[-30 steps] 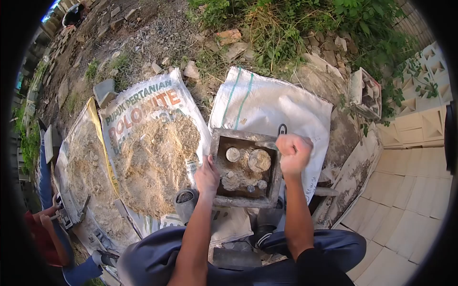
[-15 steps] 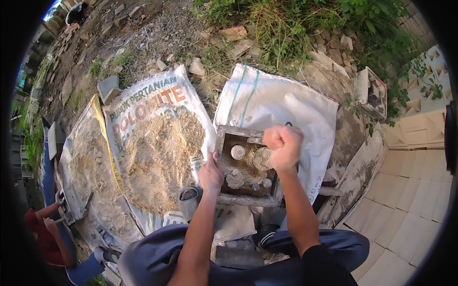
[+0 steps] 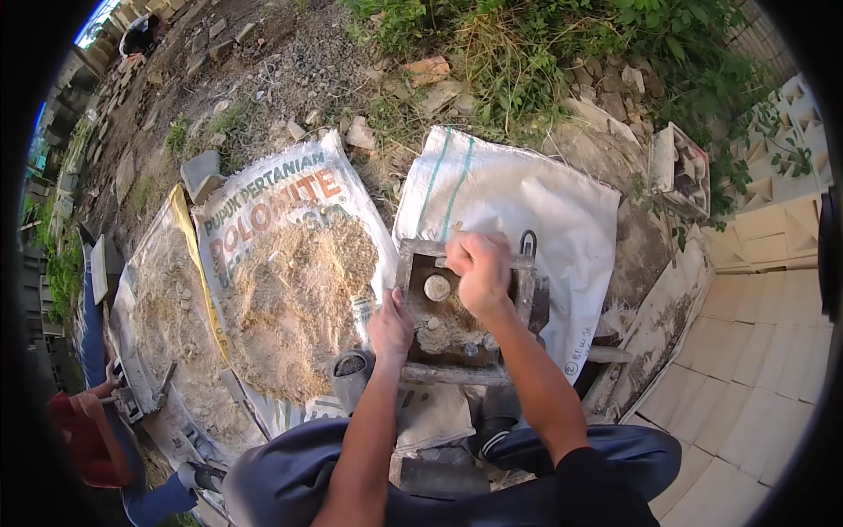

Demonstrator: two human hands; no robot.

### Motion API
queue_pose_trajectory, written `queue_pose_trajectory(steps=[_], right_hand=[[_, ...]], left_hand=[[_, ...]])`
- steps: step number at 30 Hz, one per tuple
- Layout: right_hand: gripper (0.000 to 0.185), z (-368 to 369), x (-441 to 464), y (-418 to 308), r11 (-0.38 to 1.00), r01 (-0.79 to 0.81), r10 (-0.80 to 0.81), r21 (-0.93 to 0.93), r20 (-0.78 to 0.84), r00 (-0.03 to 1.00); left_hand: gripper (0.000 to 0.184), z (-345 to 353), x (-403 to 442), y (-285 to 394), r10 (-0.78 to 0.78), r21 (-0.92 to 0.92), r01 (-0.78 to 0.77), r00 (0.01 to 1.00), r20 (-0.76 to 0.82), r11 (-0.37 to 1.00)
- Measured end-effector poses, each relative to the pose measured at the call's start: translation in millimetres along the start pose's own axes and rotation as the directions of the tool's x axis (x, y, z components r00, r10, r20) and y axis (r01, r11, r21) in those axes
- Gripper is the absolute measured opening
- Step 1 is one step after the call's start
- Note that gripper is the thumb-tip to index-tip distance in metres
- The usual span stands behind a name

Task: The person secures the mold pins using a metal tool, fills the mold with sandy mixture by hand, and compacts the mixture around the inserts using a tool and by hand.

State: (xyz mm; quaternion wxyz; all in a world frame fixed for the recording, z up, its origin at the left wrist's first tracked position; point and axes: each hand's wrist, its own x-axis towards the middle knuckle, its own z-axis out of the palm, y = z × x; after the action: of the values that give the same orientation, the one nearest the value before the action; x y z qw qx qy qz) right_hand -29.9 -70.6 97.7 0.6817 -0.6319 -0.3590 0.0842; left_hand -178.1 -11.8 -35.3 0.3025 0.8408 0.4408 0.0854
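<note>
A square, weathered mould frame [image 3: 457,376] stands before me on white sacks. Inside it are a pale round disc [image 3: 437,287] and several sand-coloured lumps [image 3: 432,335]. My left hand [image 3: 389,327] is closed over the frame's left wall, with the fingers at the rim. Above the far right part of the frame is my right hand [image 3: 481,270], closed in a fist. A short grey end of something sticks out to the left of that fist; the rest is hidden. A metal loop [image 3: 528,241] rises at the frame's far right corner.
Sandy powder [image 3: 294,290] is heaped on a printed sack [image 3: 263,180] to the left. A white sack [image 3: 509,189] lies behind the frame. Pale tiles [image 3: 746,386] are stacked at right. On the far left, another person's hands [image 3: 92,400] are near a similar mould [image 3: 136,386].
My right fist has moved left, from the frame's right wall to over its inside, covering the larger disc seen before. My left hand stays at the left wall.
</note>
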Motion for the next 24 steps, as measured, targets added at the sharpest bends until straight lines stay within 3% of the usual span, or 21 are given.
queue_pose_trajectory(steps=[1, 2, 3, 5, 6, 7, 9, 10, 11, 12, 13, 14, 15, 16, 17, 18, 19, 20, 21, 23, 24], right_hand=[[0.042, -1.3, -0.1, -11.0, 0.982, -0.068, 0.063, 0.174, 0.031, 0.998], [0.039, -2.2, -9.8, 5.0, 0.968, -0.006, -0.009, 0.253, 0.056, 0.998], [0.04, 10.6, -19.8, 39.8, 0.996, 0.024, -0.029, 0.089, 0.051, 0.998], [0.039, 12.9, -11.8, 47.4, 0.996, 0.086, -0.085, 0.006, 0.199, 0.976], [0.039, 14.0, -2.8, 44.7, 0.968, 0.191, -0.162, -0.161, 0.18, 0.97], [0.039, 7.9, -3.6, 28.8, 0.969, 0.184, -0.156, -0.166, 0.165, 0.974], [0.035, -13.8, 3.8, -8.0, 0.977, 0.007, -0.024, 0.215, 0.074, 0.997], [0.034, -27.4, -0.9, -14.1, 0.911, -0.051, 0.021, 0.41, 0.078, 0.997], [0.034, -21.8, -8.6, 2.5, 0.911, -0.061, 0.032, 0.407, 0.077, 0.996], [0.036, -15.5, -16.1, 32.1, 0.978, 0.203, -0.205, 0.046, 0.035, 0.978], [0.038, -14.9, -17.0, 36.6, 0.844, 0.427, -0.422, -0.325, 0.087, 0.902], [0.039, -25.0, -18.1, 39.4, 0.933, 0.273, -0.25, -0.237, 0.122, 0.961], [0.039, -36.8, -17.5, 27.9, 0.932, 0.268, -0.245, -0.243, 0.12, 0.962], [0.034, -52.6, -19.2, 14.0, 0.992, 0.122, -0.124, 0.031, 0.044, 0.991], [0.029, -67.0, -16.4, 4.7, 0.95, -0.009, 0.006, 0.314, 0.012, 1.0], [0.025, -76.3, -18.3, -0.3, 0.901, 0.047, -0.037, 0.432, -0.032, 0.999], [0.025, -74.7, -24.6, 9.1, 0.903, 0.039, -0.026, 0.427, -0.037, 0.999], [0.027, -73.8, -27.8, 27.6, 0.995, 0.051, -0.05, 0.082, -0.021, 0.999], [0.029, -74.2, -25.3, 29.8, 0.959, 0.062, -0.065, -0.278, 0.0, 0.998], [0.029, -90.6, -26.4, 27.9, 0.971, 0.007, -0.001, -0.24, 0.024, 1.0], [0.029, -94.3, -25.9, 8.4, 0.994, -0.022, 0.015, -0.103, -0.063, 0.998]], left_hand=[[0.028, -0.9, -1.2, -1.9, -0.01, 0.013, 0.011, 1.0, -0.015, 1.0], [0.028, 0.9, -2.1, -5.4, 0.023, -0.01, -0.024, 0.999, -0.045, 1.0], [0.028, 2.1, -3.0, -8.5, 0.024, -0.012, -0.025, 0.999, -0.043, 1.0], [0.028, 5.1, -1.9, -7.8, 0.016, 0.007, -0.016, 1.0, -0.021, 1.0], [0.029, -4.6, -1.5, 3.5, -0.067, -0.009, 0.067, 0.996, 0.051, 0.998], [0.029, -7.2, -4.5, 4.9, -0.057, -0.001, 0.057, 0.996, 0.062, 0.998], [0.028, -6.5, -1.8, 3.7, -0.068, 0.012, 0.068, 0.997, 0.035, 0.998], [0.028, -1.8, -1.6, -2.1, -0.026, 0.017, 0.026, 1.0, 0.0, 1.0], [0.028, 0.6, -2.9, -6.8, -0.031, 0.018, 0.031, 0.999, 0.01, 0.999], [0.028, 1.1, -0.1, -5.8, -0.007, 0.017, 0.008, 1.0, -0.012, 1.0], [0.028, 2.8, -2.0, -5.2, 0.015, 0.013, -0.015, 1.0, -0.027, 1.0], [0.028, 5.7, -1.5, -6.4, 0.011, 0.007, -0.011, 0.999, -0.04, 1.0], [0.028, 6.4, -3.3, -4.3, 0.012, 0.005, -0.012, 0.999, -0.033, 1.0], [0.027, 3.1, -4.8, -4.9, 0.017, 0.013, -0.016, 0.999, -0.035, 1.0], [0.027, 2.6, -1.9, -4.2, 0.017, 0.016, -0.017, 0.999, -0.049, 1.0], [0.028, 3.3, -2.1, -6.1, 0.027, 0.019, -0.026, 0.998, -0.059, 0.999], [0.028, 2.1, -5.4, -7.6, 0.026, 0.021, -0.025, 0.999, -0.046, 0.999], [0.028, 1.1, -2.9, -5.4, 0.02, 0.014, -0.02, 0.999, -0.034, 1.0], [0.028, 0.5, -2.3, -3.2, 0.016, 0.005, -0.016, 1.0, -0.019, 1.0], [0.028, 2.5, -5.5, -1.1, 0.022, -0.006, -0.022, 0.999, -0.025, 1.0], [0.027, 0.8, -5.1, -0.1, 0.02, 0.01, -0.02, 0.999, -0.029, 1.0]])
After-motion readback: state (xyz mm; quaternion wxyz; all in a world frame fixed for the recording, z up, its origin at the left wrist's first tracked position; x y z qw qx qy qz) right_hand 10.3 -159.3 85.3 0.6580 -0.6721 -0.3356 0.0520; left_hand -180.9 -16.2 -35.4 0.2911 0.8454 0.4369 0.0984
